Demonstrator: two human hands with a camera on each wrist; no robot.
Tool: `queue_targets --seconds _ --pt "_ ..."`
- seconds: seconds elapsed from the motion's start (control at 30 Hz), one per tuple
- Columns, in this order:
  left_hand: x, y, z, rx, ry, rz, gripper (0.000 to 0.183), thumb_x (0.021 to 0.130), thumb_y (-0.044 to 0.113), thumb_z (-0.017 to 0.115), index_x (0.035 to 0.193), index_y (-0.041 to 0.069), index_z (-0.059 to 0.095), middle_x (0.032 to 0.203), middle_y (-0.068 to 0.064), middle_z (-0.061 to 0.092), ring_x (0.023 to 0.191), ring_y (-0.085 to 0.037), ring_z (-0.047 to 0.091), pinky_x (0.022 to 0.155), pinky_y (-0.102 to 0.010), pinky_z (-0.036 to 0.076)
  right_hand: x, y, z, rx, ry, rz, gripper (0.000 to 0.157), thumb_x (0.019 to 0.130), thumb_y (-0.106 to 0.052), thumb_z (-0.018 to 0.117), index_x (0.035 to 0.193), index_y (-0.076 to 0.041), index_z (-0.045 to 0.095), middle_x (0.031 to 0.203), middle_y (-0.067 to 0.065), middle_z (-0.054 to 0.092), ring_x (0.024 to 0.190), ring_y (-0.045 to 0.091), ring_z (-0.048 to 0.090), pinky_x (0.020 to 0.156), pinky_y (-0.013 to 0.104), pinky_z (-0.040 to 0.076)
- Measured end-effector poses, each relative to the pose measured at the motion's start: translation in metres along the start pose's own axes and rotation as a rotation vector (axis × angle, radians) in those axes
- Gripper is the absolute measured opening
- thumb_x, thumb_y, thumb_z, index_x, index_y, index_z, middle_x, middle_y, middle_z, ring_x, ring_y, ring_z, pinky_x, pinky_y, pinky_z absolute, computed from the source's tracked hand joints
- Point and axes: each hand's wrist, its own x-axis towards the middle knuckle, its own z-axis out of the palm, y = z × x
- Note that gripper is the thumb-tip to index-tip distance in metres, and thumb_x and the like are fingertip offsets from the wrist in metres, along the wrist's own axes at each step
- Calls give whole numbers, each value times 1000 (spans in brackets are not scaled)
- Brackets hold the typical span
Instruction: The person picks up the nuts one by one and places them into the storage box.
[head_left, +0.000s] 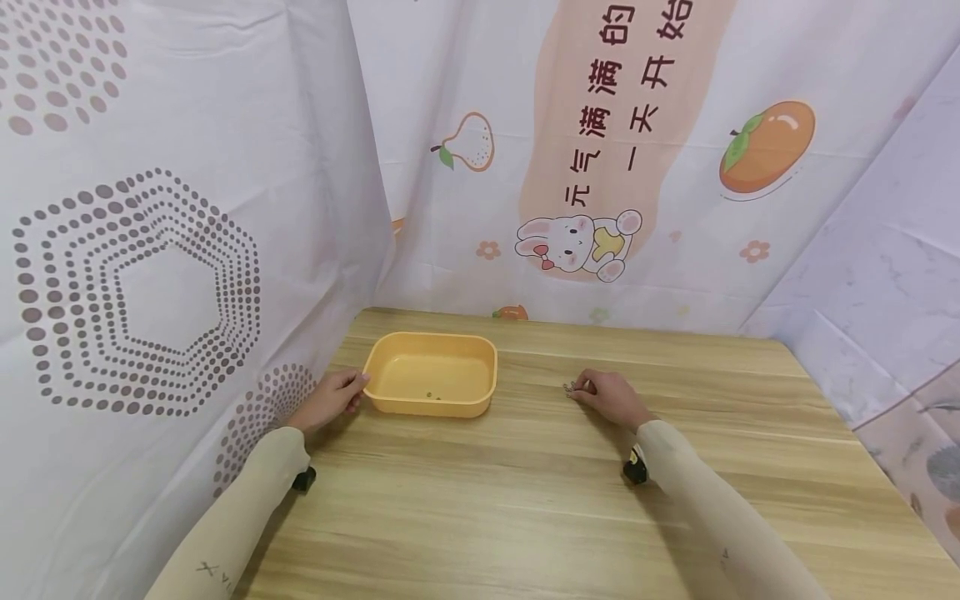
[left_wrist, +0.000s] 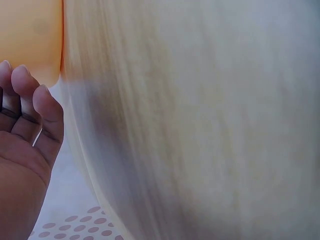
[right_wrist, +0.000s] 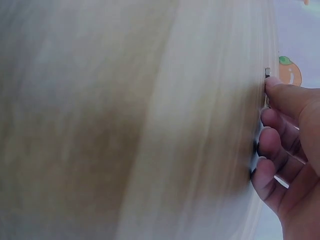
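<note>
Wooden tabletop (head_left: 480,508), yellow tray (head_left: 431,408), printed cloth (head_left: 465,225) behind.

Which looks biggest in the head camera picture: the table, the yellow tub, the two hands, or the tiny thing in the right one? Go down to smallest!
1. Table
2. Yellow tub
3. Left hand and right hand: they look too alike to rank
4. Tiny thing
</note>
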Motion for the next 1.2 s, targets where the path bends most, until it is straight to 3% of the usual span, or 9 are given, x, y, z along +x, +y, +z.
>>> queue_targets --seconds 0.43,0.8,1.2 --pt "-1 2 0 20 13 11 46 102 29 46 91 -15 52 84 -34 53 69 -34 53 61 -43 52 3 -2 0 -1 -28 -22 10 91 -26 67 91 -16 66 75 -7 60 66 10 52 63 30 45" --pt "0 1 2 29 12 -9 39 103 22 45 91 -15 51 79 -26 54 68 -32 53 60 -40 51 5 -2 4 -74 -9 -70 7 91 -17 63 88 -11 66 75 -6 61 63 9 49 60 29 44" --pt "-1 2 2 29 17 -17 38 103 22 45 91 -14 52 77 -21 54 68 -30 53 60 -40 51 5 -6 5 -80 21 -34 6 89 -15 65 89 -9 68 83 -1 66 73 10 59 67 32 50"
